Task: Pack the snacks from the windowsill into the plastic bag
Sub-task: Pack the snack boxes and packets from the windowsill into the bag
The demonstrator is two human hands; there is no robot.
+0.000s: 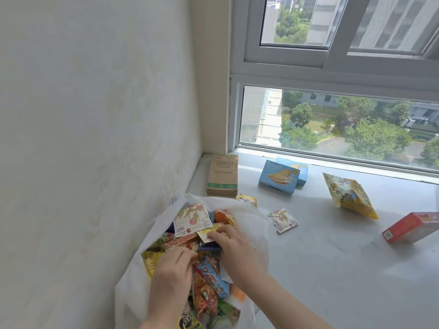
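While our left hand (172, 269) and right hand (234, 248) pinch packets inside the white plastic bag (133, 276), boxes dot the pale windowsill (332, 269).

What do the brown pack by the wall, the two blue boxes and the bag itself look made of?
Brown pack: apparently matte kraft paper, folded base. Blue boxes: likely printed cardboard, with crisp edges and a slight sheen. Plastic bag: thin, white, translucent film, softly crumpled.

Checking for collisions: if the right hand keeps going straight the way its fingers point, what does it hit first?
Probably the lychee-print packet lying in the plastic bag, just beyond the right hand; depth is uncertain.
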